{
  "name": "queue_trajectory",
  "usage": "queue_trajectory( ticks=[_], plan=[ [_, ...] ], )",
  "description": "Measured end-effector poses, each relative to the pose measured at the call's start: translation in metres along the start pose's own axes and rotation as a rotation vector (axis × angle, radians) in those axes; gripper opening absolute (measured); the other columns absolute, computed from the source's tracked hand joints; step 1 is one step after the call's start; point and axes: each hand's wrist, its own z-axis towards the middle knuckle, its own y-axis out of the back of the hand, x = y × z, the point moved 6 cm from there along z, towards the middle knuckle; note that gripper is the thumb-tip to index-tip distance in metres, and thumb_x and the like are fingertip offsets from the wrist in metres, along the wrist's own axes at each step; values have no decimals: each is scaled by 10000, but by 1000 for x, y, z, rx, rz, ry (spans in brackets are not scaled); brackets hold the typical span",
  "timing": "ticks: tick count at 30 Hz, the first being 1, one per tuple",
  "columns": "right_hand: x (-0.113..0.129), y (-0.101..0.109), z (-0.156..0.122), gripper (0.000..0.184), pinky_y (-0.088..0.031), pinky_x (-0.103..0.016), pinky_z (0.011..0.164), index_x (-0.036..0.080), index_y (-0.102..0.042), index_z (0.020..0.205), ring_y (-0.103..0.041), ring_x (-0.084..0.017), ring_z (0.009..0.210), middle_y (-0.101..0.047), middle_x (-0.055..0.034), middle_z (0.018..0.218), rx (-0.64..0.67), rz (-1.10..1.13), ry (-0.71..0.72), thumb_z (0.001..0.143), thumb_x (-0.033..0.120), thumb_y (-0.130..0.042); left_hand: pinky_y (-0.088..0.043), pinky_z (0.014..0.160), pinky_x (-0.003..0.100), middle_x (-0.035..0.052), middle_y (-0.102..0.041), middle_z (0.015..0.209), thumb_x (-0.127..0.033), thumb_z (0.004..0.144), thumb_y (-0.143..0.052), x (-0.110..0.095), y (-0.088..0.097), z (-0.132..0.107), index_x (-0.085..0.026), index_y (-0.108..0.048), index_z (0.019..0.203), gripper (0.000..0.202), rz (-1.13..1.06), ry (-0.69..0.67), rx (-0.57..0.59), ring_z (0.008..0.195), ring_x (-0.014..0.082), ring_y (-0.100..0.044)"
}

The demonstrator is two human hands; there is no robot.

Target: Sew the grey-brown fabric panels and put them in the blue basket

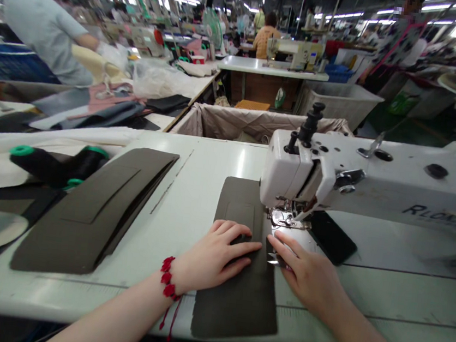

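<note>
A dark grey-brown flat panel (232, 309) lies on the sewing table, its right edge beside the presser foot and needle plate (286, 219) of a white sewing machine (375, 179). On the panel rests my left hand (222, 253), palm down with fingers stretched, a red bracelet at its wrist. My right hand (302, 273) is at the panel's right edge, fingertips near the needle plate. Two pointed metal blades, seemingly thread snips (273, 259), stick out from under its fingers; their handle is hidden in the hand.
A stack of similar panels (100, 211) lies to the left, with black thread cones (59, 165) behind it. Under the machine arm lies a black phone (333, 238). Behind the table stands a cloth-lined bin (258, 122). A co-worker (47, 24) is at the far left.
</note>
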Motion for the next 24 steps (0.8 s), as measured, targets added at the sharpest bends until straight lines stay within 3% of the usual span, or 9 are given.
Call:
queue_trajectory(
  ticks=[24],
  plan=[
    [1,2,-2,604,-563,-338,746,290,-402,1453,-675,-193,874,-421,-44,1488,-43,-6,9,870,161,-491,-381,1001,441,74,-495,1298,-312,972,-456,1,-4,0,-301,-483,1360,389,21,-2,-14,1170,250,-455]
  ],
)
